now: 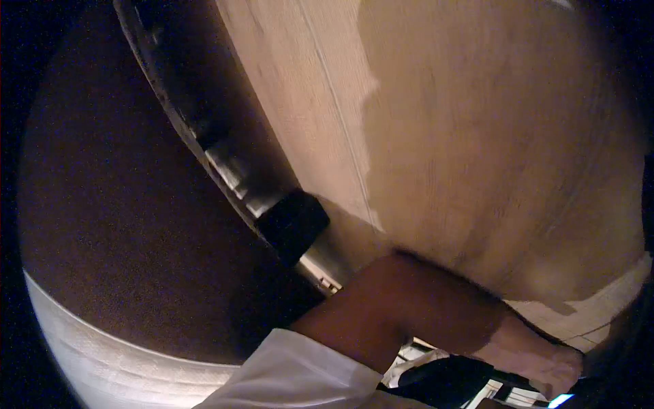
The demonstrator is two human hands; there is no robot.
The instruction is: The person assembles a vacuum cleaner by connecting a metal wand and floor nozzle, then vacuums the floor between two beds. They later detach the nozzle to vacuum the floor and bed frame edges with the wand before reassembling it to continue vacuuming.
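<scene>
A bare arm in a white short sleeve (293, 368) bends at the elbow near the lower middle. Its forearm runs down to the right, to what looks like my left hand (548, 368). The fingers are curled and mostly in shadow. They are beside a small bright bluish-white patch (561, 401) at the bottom edge; what they hold cannot be made out. My right hand does not show.
A light wood-grain surface (463, 150) fills the upper right, with shadows across it. A large dark brown surface (136, 204) lies on the left, above pale fabric (122, 361). A black block-like object (296, 225) sits between them. Dark and white items show beneath the forearm.
</scene>
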